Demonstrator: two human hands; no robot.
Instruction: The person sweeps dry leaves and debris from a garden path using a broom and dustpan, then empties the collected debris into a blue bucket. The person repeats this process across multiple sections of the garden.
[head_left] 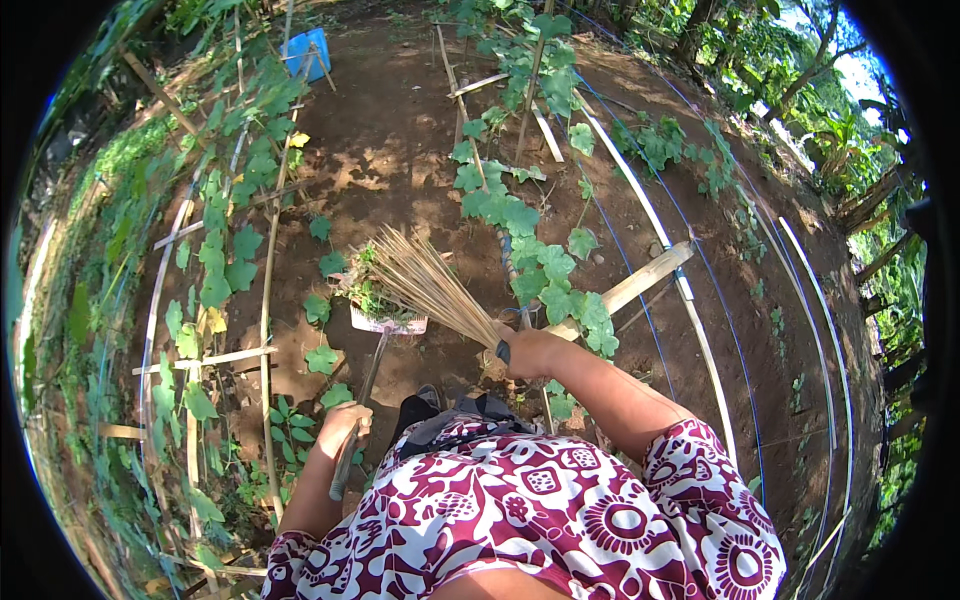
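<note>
Left hand: the left hand (343, 420) is wrapped tight around the long dark handle (358, 420) of a dustpan, low on the left, just in front of the patterned red and white shirt (540, 510).

Right hand: the right hand (522, 350) has its grip closed on the bound end of a stick broom (435, 285); the thin pale bristles fan out up and left from the fist.

Dustpan: the white dustpan (388, 320) sits on the bare soil (400, 150) at the far end of that handle, pretty much dead centre.

What's in it: a heap of green leafy bits and weeds (370, 295) is piled in the pan. Can't really make out what else is mixed in, it's small and shadowed.

Broom vs pan: the bristle tips are right over the pan's heap, looks like touching, but hard to swear to it.

Other container: a blue bucket (308, 52) stands way off at the top left, well apart from both hands. No idea what's inside from here.

Around: climbing vines (530, 250) run up bamboo stakes (268, 290) on both sides, a flat bamboo slat (640, 282) lies just beyond the right hand, and blue cords (720, 310) arc over the ground on the right.
</note>
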